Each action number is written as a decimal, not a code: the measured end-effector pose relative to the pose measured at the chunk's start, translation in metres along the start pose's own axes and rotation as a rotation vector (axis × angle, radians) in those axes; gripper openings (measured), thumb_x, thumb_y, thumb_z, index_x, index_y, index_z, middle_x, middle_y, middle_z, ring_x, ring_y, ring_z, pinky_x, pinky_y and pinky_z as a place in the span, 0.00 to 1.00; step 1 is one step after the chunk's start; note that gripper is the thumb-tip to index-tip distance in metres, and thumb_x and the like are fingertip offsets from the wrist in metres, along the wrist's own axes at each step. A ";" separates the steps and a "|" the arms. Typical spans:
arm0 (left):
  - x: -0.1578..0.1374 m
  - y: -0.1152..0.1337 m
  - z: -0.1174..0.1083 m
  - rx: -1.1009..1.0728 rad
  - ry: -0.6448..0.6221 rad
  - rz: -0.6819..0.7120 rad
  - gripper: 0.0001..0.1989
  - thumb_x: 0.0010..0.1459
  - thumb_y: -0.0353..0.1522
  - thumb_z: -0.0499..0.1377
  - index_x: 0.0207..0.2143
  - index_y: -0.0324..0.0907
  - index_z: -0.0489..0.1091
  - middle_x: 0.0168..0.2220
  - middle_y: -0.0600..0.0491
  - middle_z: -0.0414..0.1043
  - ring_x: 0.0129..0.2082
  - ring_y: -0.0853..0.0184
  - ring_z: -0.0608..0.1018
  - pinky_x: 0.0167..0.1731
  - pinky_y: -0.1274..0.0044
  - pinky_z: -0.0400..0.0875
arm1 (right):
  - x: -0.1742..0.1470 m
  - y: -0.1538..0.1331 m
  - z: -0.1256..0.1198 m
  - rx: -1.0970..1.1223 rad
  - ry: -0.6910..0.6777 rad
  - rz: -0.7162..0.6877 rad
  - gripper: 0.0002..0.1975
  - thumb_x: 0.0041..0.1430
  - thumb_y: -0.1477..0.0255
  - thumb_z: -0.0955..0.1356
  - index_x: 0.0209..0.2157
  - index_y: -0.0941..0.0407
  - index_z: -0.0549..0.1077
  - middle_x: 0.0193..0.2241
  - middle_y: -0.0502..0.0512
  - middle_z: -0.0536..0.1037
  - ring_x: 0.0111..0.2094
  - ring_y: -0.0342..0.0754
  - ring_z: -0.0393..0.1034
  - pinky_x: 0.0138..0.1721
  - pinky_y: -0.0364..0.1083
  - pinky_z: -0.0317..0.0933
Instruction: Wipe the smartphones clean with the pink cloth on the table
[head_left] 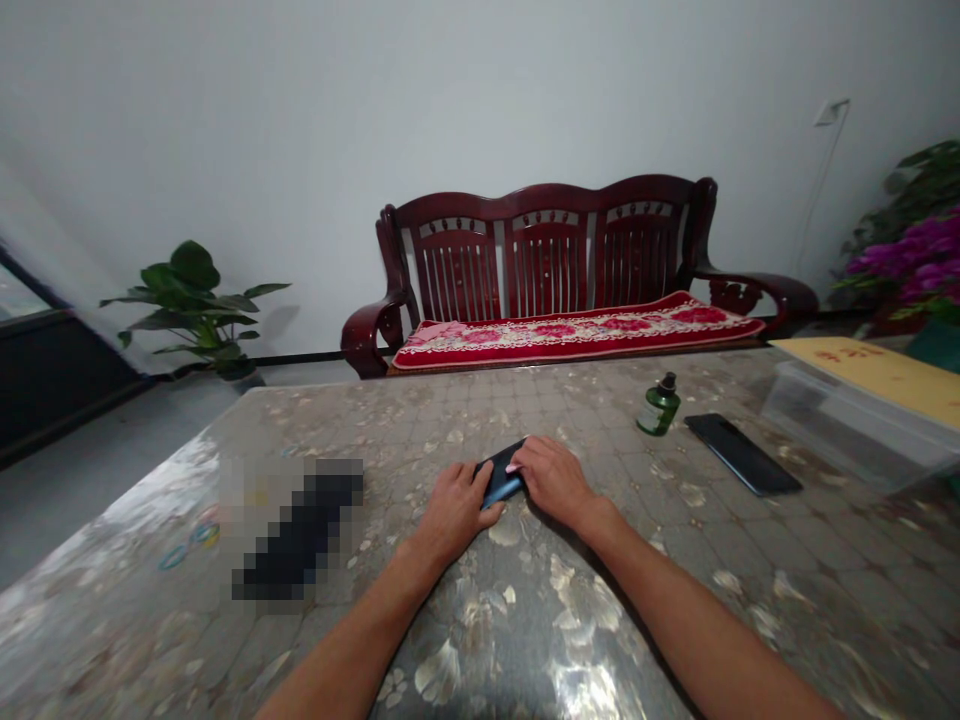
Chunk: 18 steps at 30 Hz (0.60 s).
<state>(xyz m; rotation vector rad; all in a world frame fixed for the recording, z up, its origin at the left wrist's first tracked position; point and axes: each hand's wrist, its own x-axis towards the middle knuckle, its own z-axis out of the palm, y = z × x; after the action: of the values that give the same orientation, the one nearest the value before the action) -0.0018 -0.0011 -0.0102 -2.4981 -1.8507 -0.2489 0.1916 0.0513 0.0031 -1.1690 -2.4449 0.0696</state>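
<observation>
A dark phone (pixel 501 473) with a blue edge lies on the table, between my two hands. My left hand (pixel 455 505) is closed around its left end, with the fingers over the top and the thumb by the near edge. Curled fingers of my right hand (pixel 551 475) rest over the phone's right end. A small pale pink bit (pixel 514 467) shows at those fingertips; I cannot tell what it is. Part of the phone is hidden under both hands.
Right of my hands are a green bottle (pixel 659 406) with a black cap, another dark phone (pixel 741 455) and a clear plastic box (pixel 840 425) under a yellow sheet (pixel 885 372). A blurred dark object (pixel 300 535) and coloured bands (pixel 174 557) lie left. A wooden bench (pixel 551 205) stands behind.
</observation>
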 end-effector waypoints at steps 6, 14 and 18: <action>0.000 -0.002 -0.001 -0.034 -0.003 0.001 0.27 0.58 0.40 0.62 0.59 0.40 0.65 0.51 0.42 0.72 0.50 0.51 0.72 0.54 0.63 0.65 | 0.002 0.011 -0.003 -0.101 0.019 0.193 0.12 0.67 0.75 0.62 0.37 0.54 0.78 0.38 0.58 0.76 0.41 0.52 0.66 0.41 0.47 0.54; 0.002 0.001 -0.005 -0.066 -0.012 -0.005 0.25 0.59 0.40 0.62 0.57 0.41 0.67 0.49 0.42 0.72 0.48 0.51 0.72 0.53 0.63 0.65 | -0.002 0.007 0.000 0.009 0.000 0.020 0.11 0.67 0.76 0.62 0.37 0.53 0.77 0.36 0.54 0.76 0.41 0.49 0.67 0.43 0.45 0.55; 0.002 0.003 -0.005 -0.052 -0.010 -0.008 0.25 0.59 0.38 0.61 0.57 0.39 0.66 0.48 0.40 0.72 0.49 0.49 0.72 0.53 0.61 0.65 | -0.001 0.014 -0.003 -0.054 0.016 0.164 0.11 0.66 0.75 0.63 0.37 0.54 0.77 0.37 0.56 0.77 0.40 0.50 0.67 0.41 0.46 0.54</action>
<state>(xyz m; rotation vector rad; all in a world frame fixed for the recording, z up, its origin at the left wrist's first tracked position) 0.0011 -0.0012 -0.0044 -2.5304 -1.8816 -0.2889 0.2037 0.0591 0.0027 -1.3863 -2.3456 0.0428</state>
